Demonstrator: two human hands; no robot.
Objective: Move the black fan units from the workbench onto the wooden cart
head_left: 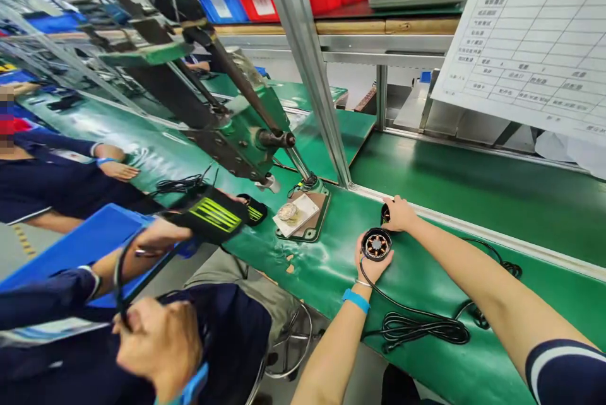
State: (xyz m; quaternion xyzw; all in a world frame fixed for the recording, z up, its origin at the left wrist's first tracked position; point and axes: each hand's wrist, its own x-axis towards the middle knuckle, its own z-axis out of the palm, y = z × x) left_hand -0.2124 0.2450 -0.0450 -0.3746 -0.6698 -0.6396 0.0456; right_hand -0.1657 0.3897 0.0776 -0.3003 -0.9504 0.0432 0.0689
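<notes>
- One round black motor part with a copper-wound core (376, 245) lies on the green table (426, 279).
- Left hand (372, 263) cups it from 6 o'clock, fingers partly curled around it.
- Right hand (398, 213), at 1 o'clock, closes on a second small black piece (385, 212).
- One coiled black cable (421, 328) at 5 o'clock.

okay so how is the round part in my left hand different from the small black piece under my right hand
The round motor part is the larger one, a black ring with copper-coloured windings showing in its open face; the small black piece is mostly hidden by the right hand, so its inside cannot be seen. The left hand cradles the round part from below, while the right hand covers the small piece from above. Both are dark and lie on the green belt.
</notes>
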